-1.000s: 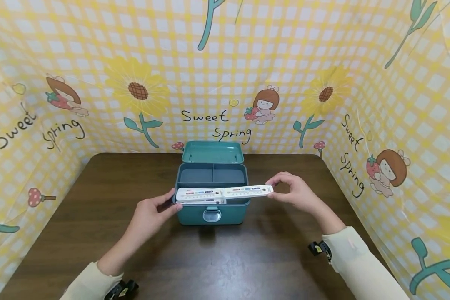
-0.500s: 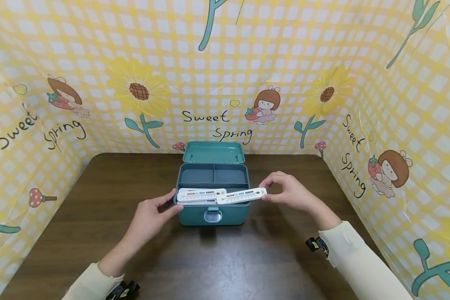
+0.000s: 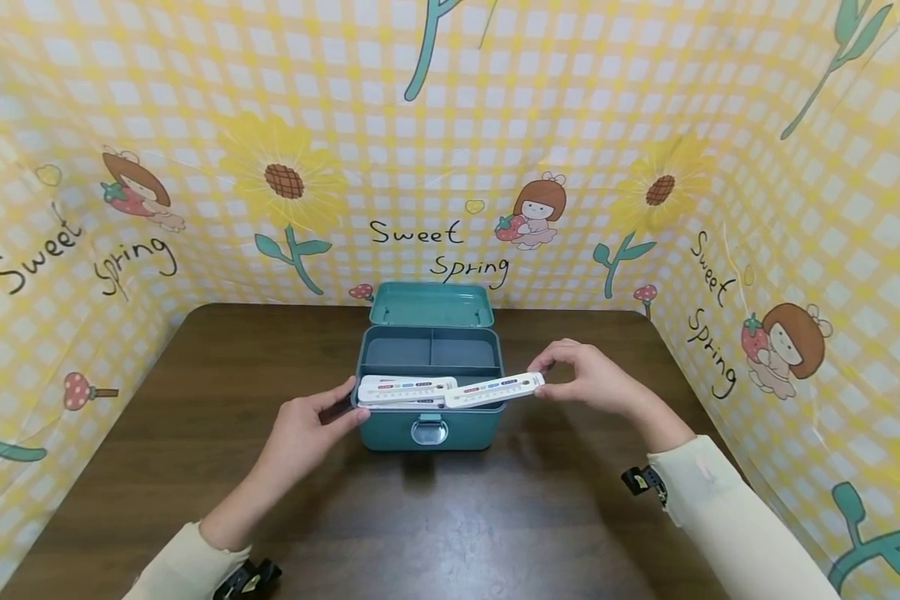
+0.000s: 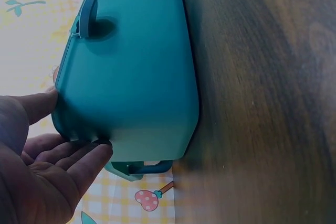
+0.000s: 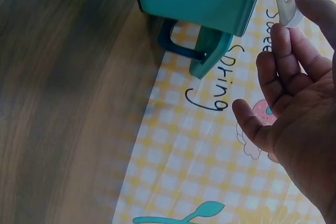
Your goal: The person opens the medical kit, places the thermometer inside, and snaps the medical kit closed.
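Note:
A teal storage box (image 3: 426,433) stands on the table with its lid (image 3: 432,305) raised at the back. My left hand (image 3: 300,433) holds the box's left end, thumb at the front corner and fingers along the side in the left wrist view. With thumb and fingertips, my right hand (image 3: 592,383) pinches the right end of a long, flat white strip with rounded ends and small print (image 3: 497,390). Its left end dips over the box's front compartment, beside similar white strips (image 3: 407,389) lying there. A small oval slot shows at the pinched end in the right wrist view.
A grey tray with two compartments (image 3: 397,346) sits at the back of the box. A metal clasp (image 3: 430,431) hangs on its front. The dark wooden table (image 3: 450,525) is bordered by a yellow checked cloth (image 3: 330,167) behind and at both sides.
The white strip in my right hand has gone from nearly level to tilted, its left end lowered; it went left, then slightly right again. My left hand stays on the box.

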`<state>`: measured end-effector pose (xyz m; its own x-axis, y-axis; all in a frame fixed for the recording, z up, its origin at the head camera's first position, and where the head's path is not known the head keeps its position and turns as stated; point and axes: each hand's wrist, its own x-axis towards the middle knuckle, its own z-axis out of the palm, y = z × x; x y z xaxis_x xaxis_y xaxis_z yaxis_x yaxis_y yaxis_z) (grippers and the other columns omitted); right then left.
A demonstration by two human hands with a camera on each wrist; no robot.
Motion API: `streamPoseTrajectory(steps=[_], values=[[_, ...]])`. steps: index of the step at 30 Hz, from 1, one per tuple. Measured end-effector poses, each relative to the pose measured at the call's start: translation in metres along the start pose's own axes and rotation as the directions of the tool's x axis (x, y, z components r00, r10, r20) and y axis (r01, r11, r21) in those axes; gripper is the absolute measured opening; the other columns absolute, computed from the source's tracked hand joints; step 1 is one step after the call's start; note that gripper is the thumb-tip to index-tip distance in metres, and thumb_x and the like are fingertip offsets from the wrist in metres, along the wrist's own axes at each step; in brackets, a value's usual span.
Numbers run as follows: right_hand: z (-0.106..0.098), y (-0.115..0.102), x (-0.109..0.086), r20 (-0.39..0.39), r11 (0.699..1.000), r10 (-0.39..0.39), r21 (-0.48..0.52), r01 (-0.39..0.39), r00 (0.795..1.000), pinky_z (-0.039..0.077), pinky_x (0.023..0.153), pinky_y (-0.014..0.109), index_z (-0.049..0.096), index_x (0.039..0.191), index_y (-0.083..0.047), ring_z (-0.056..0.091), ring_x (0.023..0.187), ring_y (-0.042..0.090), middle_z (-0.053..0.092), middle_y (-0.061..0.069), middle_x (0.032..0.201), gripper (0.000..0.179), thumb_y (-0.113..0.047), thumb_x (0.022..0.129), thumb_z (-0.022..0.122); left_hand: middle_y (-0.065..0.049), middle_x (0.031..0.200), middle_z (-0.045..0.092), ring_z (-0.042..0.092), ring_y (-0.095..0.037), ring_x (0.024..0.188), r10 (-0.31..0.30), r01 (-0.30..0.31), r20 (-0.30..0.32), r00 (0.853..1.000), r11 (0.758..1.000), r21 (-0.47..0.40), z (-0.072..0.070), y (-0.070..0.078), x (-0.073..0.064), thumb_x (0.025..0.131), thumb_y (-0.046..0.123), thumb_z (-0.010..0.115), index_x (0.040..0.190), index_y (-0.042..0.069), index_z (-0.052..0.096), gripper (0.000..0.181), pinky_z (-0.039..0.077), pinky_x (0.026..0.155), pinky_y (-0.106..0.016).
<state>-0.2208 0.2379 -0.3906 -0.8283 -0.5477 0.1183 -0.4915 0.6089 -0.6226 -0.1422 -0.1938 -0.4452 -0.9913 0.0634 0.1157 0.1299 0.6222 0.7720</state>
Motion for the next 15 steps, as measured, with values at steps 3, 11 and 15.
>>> streamPoseTrajectory(steps=[3,11,15], values=[[-0.003,0.001,-0.001,0.008,1.000,0.001,-0.003,-0.001,1.000,0.046,0.093,0.042,0.075,0.103,-0.029,0.057,0.106,0.021,0.068,-0.012,0.103,0.022,-0.024,0.085,0.086,-0.013,0.140,0.062,0.069,-0.029,0.117,-0.002,0.002,0.003,1.000,1.000,-0.004,0.000,0.000,0.000,0.088,0.054,0.076,0.145,0.017,0.059,0.070,0.062,0.088,-0.040],[-0.011,-0.002,-0.001,0.040,1.000,-0.016,0.017,0.015,0.999,0.046,0.096,0.043,0.075,0.103,-0.027,0.058,0.106,0.020,0.069,-0.010,0.104,0.022,-0.022,0.085,0.086,-0.013,0.141,0.062,0.069,-0.031,0.117,-0.006,0.006,0.013,1.000,1.000,0.004,-0.001,0.000,-0.001,0.090,0.052,0.076,0.146,0.017,0.058,0.069,0.063,0.086,-0.040],[-0.012,0.001,0.001,0.047,0.999,-0.019,0.033,0.018,0.999,0.045,0.096,0.044,0.075,0.102,-0.027,0.058,0.107,0.023,0.070,-0.011,0.105,0.021,-0.022,0.085,0.086,-0.012,0.141,0.062,0.070,-0.030,0.117,0.000,0.000,0.015,1.000,1.000,0.007,-0.001,0.001,0.000,0.090,0.051,0.076,0.146,0.017,0.058,0.068,0.063,0.086,-0.039]])
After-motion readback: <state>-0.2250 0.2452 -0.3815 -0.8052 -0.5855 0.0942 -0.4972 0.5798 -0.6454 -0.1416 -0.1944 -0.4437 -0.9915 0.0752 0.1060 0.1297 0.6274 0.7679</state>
